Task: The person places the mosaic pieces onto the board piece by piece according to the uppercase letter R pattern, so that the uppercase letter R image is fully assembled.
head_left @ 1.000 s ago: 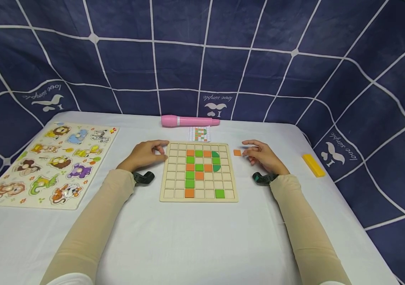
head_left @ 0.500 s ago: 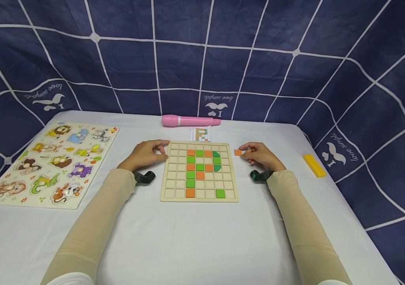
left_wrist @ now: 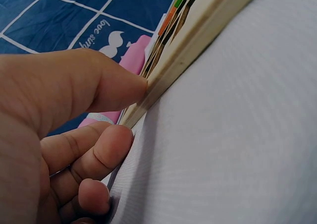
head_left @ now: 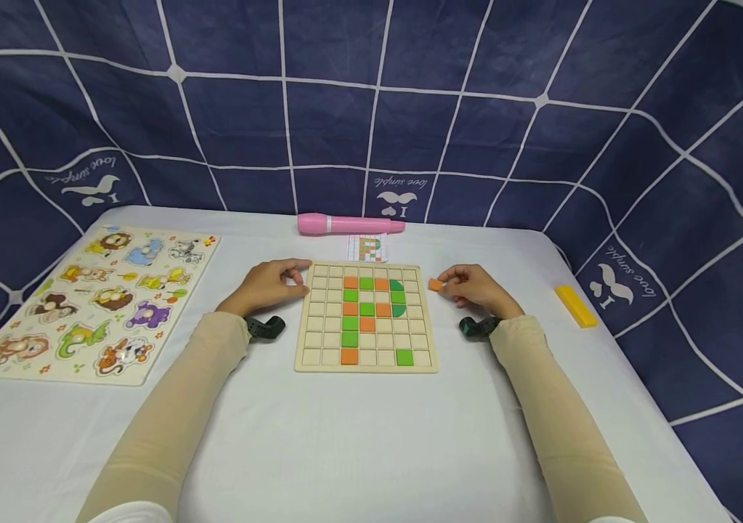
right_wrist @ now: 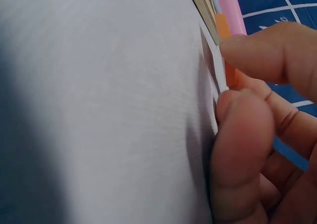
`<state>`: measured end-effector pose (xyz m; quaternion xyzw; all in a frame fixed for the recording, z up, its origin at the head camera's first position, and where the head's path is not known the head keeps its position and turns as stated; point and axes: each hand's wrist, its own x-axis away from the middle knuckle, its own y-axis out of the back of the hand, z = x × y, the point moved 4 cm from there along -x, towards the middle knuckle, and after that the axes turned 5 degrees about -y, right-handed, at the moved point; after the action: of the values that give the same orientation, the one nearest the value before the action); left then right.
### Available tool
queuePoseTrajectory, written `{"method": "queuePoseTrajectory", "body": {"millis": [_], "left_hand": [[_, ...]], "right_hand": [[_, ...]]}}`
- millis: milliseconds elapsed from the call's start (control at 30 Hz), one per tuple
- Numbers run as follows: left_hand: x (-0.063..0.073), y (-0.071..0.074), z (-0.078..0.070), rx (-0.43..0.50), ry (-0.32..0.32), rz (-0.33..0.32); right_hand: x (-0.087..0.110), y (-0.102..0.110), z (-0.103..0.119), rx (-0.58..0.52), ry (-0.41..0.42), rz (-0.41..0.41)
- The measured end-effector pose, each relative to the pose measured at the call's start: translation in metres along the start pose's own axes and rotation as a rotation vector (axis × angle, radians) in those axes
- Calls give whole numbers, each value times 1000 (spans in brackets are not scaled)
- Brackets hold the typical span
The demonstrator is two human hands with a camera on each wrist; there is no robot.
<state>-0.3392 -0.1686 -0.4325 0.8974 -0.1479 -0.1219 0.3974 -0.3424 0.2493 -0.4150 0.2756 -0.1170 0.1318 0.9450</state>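
A wooden grid board [head_left: 310, 338] with orange and green tiles set in some of its squares lies mid-table. At its left side my left hand [head_left: 269, 285] rests with the index finger reaching the far corner and the thumb against the edge. The left wrist view shows that thumb [left_wrist: 119, 90] touching the board's side, the other fingers bent below. To the right of the board, my right hand [head_left: 476, 289] pinches a square orange tile [head_left: 435, 285] between thumb and fingers. Seen from the right wrist, the orange tile [right_wrist: 231, 75] stands on edge, partly hidden by the thumb.
Behind the board lie a small pattern card [head_left: 371, 248] and a pink microphone-shaped pen [head_left: 351, 224]. An animal puzzle board [head_left: 93, 305] takes up the left side. Off to the right is a yellow bar [head_left: 575, 305]. A blue cloth hangs behind the table.
My right hand has moved left, closed thumb and fingers on the orange tile, and tilted it up slightly. The left hand stays at the board's edge.
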Motion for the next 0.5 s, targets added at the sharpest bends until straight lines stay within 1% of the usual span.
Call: {"method": "queuePoseTrajectory", "body": {"millis": [100, 233, 500], "left_hand": [[0, 0, 1, -3, -1, 0], [0, 0, 1, -4, -2, -1], [1, 0, 0, 2, 0, 2]], "right_hand": [[3, -1, 1, 19, -1, -11], [7, -2, 3, 40, 14, -3], [22, -12, 11, 73, 88, 13]]}}
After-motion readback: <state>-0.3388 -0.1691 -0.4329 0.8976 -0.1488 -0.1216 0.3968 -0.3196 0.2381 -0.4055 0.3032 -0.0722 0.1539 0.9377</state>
